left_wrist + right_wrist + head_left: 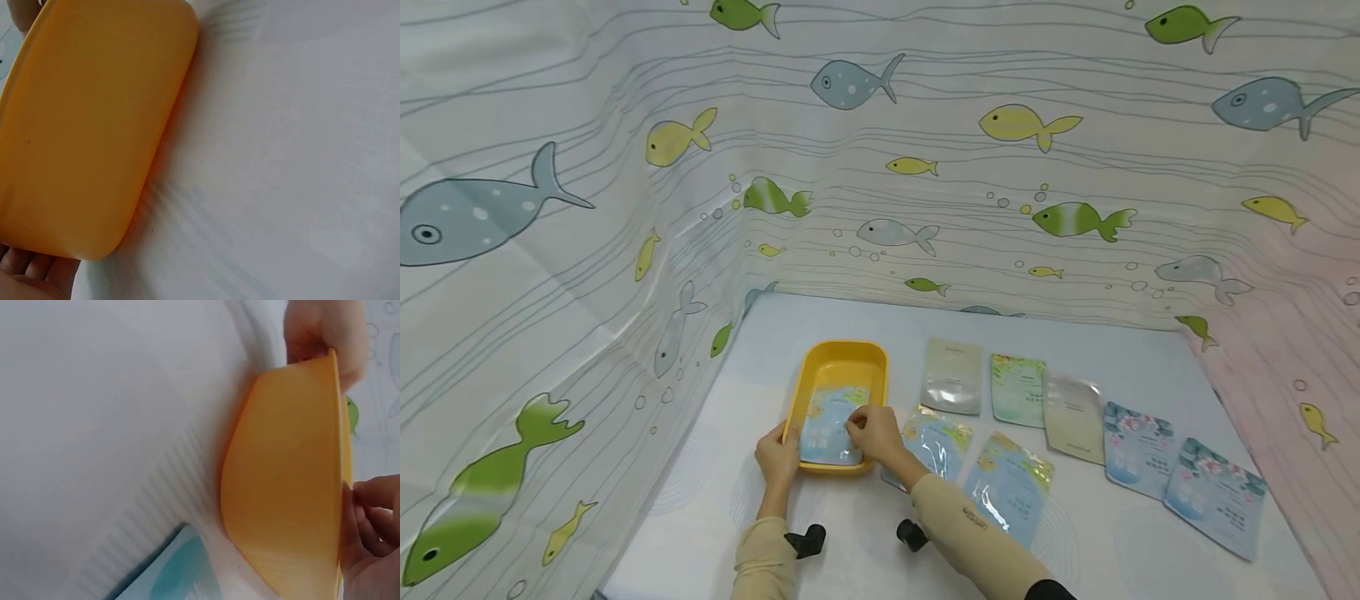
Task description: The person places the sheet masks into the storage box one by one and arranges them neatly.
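Note:
A yellow plastic tray [842, 352] stands on the table's left half in the head view, with a blue sheet mask packet [831, 433] with a yellow-green top inside. My left hand [777, 454] grips the tray's left rim; in the left wrist view its fingers [39, 267] show beside the tray's outer wall [94, 125]. Over the tray's right side, my right hand [876, 433] pinches the packet's right edge with thumb and forefinger. In the right wrist view that hand [375, 537] is at the tray's rim, which hides what the fingertips touch.
Right of the tray lie two more blue packets [1011, 487], partly under the right forearm. Beyond them are a green packet [1018, 390], two silver-beige ones [952, 375] and two flowered blue ones [1216, 498]. A fish-patterned curtain [955, 192] encloses the white table [850, 533].

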Demonstrator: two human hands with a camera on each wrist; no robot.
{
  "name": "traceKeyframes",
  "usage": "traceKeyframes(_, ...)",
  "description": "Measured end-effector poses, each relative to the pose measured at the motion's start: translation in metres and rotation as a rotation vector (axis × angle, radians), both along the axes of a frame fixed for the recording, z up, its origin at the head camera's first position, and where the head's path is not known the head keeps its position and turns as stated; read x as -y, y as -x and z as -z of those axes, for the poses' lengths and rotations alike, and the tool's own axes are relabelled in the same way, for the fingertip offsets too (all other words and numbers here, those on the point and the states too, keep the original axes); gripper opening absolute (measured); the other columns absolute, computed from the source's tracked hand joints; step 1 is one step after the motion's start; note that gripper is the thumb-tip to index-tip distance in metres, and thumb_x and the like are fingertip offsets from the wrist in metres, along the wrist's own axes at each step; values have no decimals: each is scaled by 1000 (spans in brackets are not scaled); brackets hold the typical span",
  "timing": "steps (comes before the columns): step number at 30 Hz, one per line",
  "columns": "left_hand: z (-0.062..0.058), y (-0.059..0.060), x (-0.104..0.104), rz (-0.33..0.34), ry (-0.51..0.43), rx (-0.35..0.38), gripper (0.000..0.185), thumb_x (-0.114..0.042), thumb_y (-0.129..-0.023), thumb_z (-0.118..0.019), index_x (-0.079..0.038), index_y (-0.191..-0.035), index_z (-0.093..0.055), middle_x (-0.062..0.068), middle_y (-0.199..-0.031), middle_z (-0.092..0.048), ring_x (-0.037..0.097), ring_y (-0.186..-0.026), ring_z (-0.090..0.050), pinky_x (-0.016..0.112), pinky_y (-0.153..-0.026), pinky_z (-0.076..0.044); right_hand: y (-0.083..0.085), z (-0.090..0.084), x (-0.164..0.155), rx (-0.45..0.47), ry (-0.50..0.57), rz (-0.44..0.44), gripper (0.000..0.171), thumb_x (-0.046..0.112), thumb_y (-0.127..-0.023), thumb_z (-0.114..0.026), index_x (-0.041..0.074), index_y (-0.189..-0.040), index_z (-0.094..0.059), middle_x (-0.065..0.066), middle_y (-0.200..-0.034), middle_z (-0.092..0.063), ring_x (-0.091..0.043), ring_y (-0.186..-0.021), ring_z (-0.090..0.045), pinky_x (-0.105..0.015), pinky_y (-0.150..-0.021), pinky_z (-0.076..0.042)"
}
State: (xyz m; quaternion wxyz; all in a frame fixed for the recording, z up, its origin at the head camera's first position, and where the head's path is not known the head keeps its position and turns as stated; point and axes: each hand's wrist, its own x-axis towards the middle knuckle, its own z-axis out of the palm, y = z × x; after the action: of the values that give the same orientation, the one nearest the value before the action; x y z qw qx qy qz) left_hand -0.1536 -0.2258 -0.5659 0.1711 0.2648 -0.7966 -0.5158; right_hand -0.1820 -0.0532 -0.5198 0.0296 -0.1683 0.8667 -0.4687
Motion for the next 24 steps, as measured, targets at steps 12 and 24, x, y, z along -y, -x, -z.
traceKeyframes(12,1,0,0,2,-3,-3,28,-6,-89,-58,10,-112,-63,28,-111,-61,42,-109,-57,50,-91,-47,-4,-13,-35,-64,92,0,11,8,-86,-66,-3,-87,-70,-10,-78,-70,-14,-64,-65,-18,-57,-52)
traceKeyframes(24,2,1,-1,4,12,-13,28,-5,-89,-59,10,-112,-63,29,-110,-62,43,-108,-57,51,-90,-47,-7,-22,-69,-77,69,14,15,10,-85,-68,-3,-91,-69,-11,-83,-70,-18,-71,-65,-19,-62,-53)
